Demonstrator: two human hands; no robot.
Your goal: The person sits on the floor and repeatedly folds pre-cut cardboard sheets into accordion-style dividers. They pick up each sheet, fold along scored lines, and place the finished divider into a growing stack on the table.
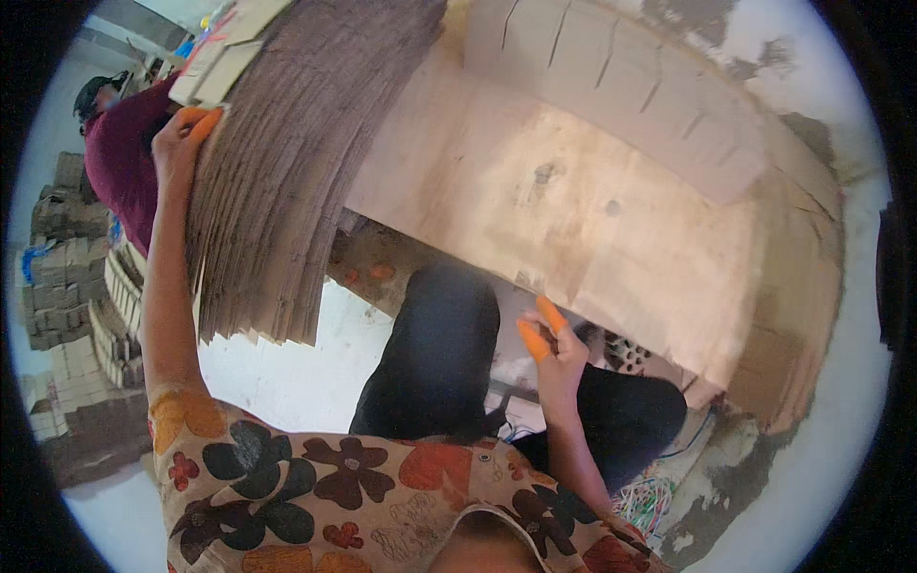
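A tall stack of brown cardboard sheets (287, 143) leans on the left part of the wooden table, its layered edges showing. At the stack's far left edge is my left hand (181, 143), orange covers on its fingertips, closed in a pinch on the edge of a cardboard sheet. The exact grip is partly hidden. My right hand (559, 353) hangs over my lap just short of the table's near edge. Orange covers sit on its thumb and forefinger, which are apart with nothing between them.
The pale plywood tabletop (573, 229) spreads before me. Slotted cardboard (611, 67) lies along its far side, more cardboard (793, 325) at the right. Another person (119, 153) in dark red is at far left, near piled cardboard (72, 248). Tangled strips (645, 506) lie below right.
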